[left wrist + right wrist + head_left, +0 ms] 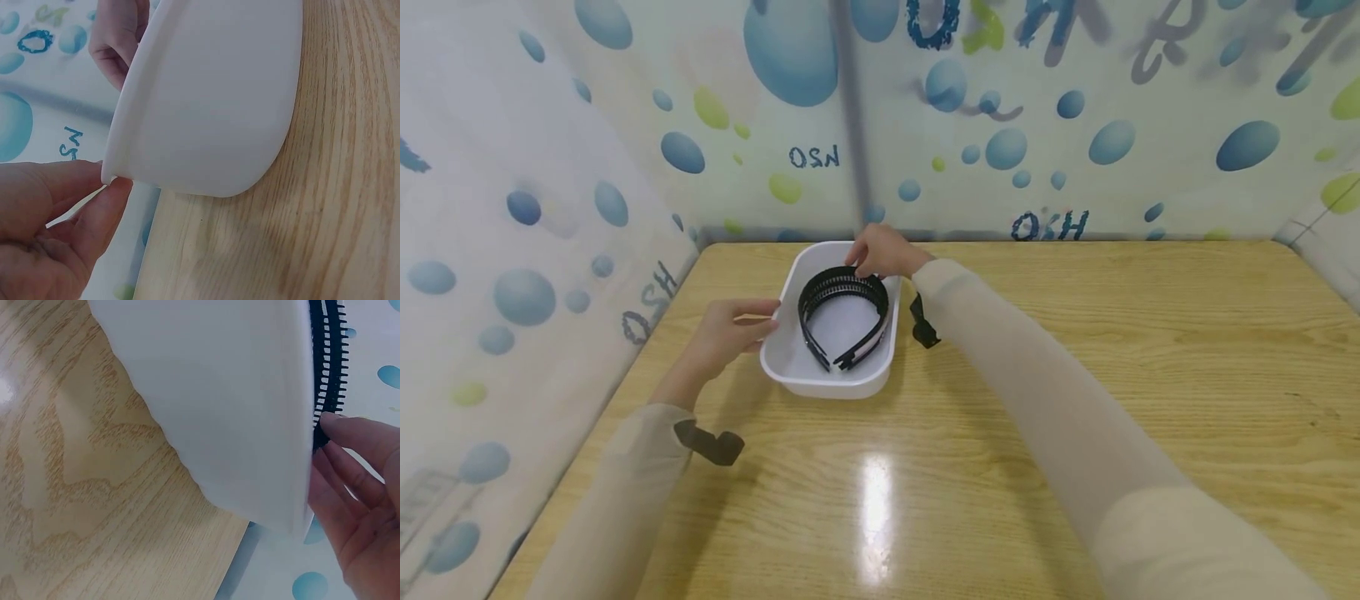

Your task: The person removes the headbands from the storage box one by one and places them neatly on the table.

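A white plastic tub stands on the table near its back left. Inside lie black toothed headbands, nested in one loop with their open ends facing me. At the left rim is my left hand; in the left wrist view its thumb and finger pinch the lip of the tub. Reaching over the tub's far right rim, my right hand pinches the top of the headband loop. The right wrist view shows the thumb on a toothed band, with the other fingers behind it partly hidden by the tub wall.
The wooden table extends to the right and toward me. A patterned wall covering rises right behind its back edge, and another runs along the left side. Black straps hang at both wrists.
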Available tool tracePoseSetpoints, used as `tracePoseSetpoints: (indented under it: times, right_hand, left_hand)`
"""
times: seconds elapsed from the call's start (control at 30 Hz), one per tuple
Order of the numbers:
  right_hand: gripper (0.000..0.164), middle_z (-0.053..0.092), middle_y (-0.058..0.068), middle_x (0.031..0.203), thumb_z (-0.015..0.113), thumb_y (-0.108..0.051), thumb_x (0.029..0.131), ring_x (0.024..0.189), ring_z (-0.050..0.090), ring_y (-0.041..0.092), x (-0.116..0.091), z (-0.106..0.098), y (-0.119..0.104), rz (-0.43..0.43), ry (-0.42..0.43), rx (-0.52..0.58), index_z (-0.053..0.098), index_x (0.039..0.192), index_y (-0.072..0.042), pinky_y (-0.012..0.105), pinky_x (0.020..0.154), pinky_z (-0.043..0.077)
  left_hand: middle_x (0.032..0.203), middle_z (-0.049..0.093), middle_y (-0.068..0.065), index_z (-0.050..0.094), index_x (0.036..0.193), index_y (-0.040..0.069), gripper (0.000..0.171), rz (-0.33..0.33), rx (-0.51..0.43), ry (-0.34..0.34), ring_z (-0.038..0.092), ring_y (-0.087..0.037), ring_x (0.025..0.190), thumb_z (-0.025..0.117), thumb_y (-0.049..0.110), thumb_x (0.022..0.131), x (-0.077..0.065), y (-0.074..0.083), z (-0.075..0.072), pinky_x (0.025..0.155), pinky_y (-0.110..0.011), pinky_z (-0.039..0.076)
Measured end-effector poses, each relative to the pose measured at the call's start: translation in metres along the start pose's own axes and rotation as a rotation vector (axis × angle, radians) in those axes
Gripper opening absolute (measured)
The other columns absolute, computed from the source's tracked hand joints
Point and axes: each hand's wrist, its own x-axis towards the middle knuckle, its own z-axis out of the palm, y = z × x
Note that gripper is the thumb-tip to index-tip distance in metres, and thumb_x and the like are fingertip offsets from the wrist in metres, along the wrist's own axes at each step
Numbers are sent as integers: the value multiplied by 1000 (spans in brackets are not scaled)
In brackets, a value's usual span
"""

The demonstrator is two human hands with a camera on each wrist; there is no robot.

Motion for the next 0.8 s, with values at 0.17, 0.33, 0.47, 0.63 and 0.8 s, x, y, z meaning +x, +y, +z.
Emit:
tracePoseSetpoints:
  times: [0.17,0.33,0.47,0.63,0.8]
  right_hand:
    - [25,64,9,102,65,-2,83,89,59,19,0,-3,-1,-6,14,11,67,109,-4,25,65,55]
    - [26,63,9,103,65,-2,83,89,58,19,-1,-9,-3,-20,15,16,67,109,-5,25,66,55]
    - [26,64,9,103,64,-3,84,90,58,18,-3,-16,-6,-37,18,2,67,110,-5,24,66,55]
    - [26,64,11,103,63,-1,83,91,58,19,-8,-27,-9,-58,48,-6,66,109,-3,25,66,55]
    - [28,64,12,107,62,1,83,94,59,19,-16,-38,-10,-72,61,11,65,111,-1,27,66,55]
  left_hand:
    - [126,50,-25,50,125,-8,39,0,5,2,51,-35,112,59,3,89,1,0,0,77,-28,55]
    - [126,49,-26,50,125,-9,38,5,-3,-1,51,-36,113,58,1,89,1,1,1,77,-29,55]
    - [126,49,-27,49,125,-11,38,9,-19,-2,51,-37,112,57,-1,88,1,0,2,77,-29,55]
    - [126,48,-28,48,125,-11,39,7,-18,-1,50,-37,113,56,-2,88,1,0,2,77,-29,55]
    - [125,48,-29,48,124,-12,38,11,-17,0,50,-39,112,56,-3,88,-1,0,2,77,-29,55]
